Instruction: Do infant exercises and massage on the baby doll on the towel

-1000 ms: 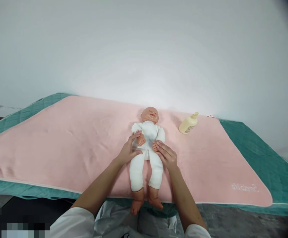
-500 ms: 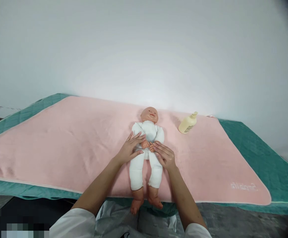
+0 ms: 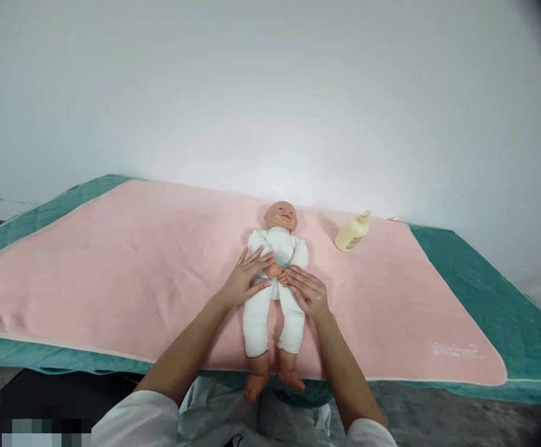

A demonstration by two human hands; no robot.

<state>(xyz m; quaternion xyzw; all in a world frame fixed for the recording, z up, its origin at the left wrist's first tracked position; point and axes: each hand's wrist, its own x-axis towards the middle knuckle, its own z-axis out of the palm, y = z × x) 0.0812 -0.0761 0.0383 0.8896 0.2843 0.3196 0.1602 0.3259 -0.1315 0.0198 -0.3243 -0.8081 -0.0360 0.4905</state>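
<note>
A baby doll (image 3: 279, 245) with a white cloth body lies on its back, head toward the wall, its plastic feet past the mat's near edge. My left hand (image 3: 245, 279) rests open on the doll's arm at the left, fingers spread and thumb near its hip. At the right, my right hand (image 3: 311, 293) has its fingers close together around the doll's other hand (image 3: 284, 279), thumb below. Both doll hands meet over its belly. The inner sides of my own hands are hidden.
A pale yellow pump bottle (image 3: 352, 233) stands right of the doll's head. The pink mat (image 3: 112, 267) lies over a green quilted bed cover (image 3: 494, 298). A white wall (image 3: 270, 93) rises behind the bed. Grey floor (image 3: 428, 416) shows at the lower right.
Almost nothing differs. Both my hands stay on the doll, and the doll and bottle keep their places; the view shifts very slightly.
</note>
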